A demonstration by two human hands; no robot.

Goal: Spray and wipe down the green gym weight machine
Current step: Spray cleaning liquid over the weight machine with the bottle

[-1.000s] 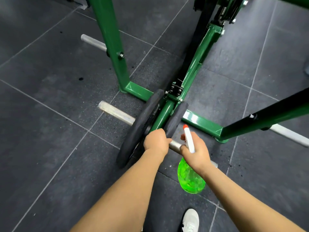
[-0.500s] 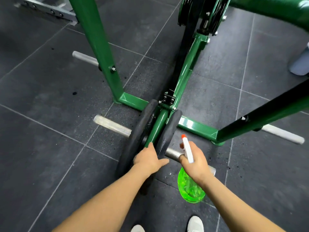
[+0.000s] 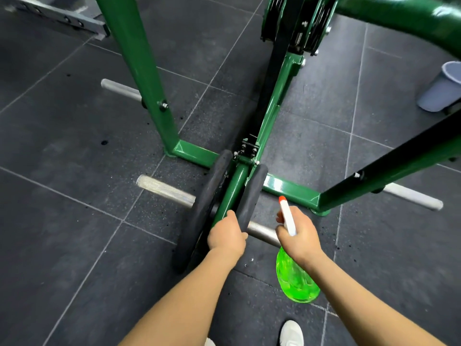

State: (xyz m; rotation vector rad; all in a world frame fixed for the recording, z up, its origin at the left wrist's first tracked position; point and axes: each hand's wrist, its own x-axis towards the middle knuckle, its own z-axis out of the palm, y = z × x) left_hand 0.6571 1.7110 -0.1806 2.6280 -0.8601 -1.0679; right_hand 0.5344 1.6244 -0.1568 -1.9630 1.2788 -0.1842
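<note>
Head view: the right hand (image 3: 299, 236) grips a green spray bottle (image 3: 296, 280); the left hand (image 3: 227, 237) curls around a black weight plate's (image 3: 252, 193) edge on the green machine (image 3: 274, 101) ahead. No cloth shows; most wiping probably remains.

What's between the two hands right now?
In the head view, a short stretch of the bare steel bar runs between the left hand on the smaller black weight plate and the right hand gripping the spray bottle.
</note>
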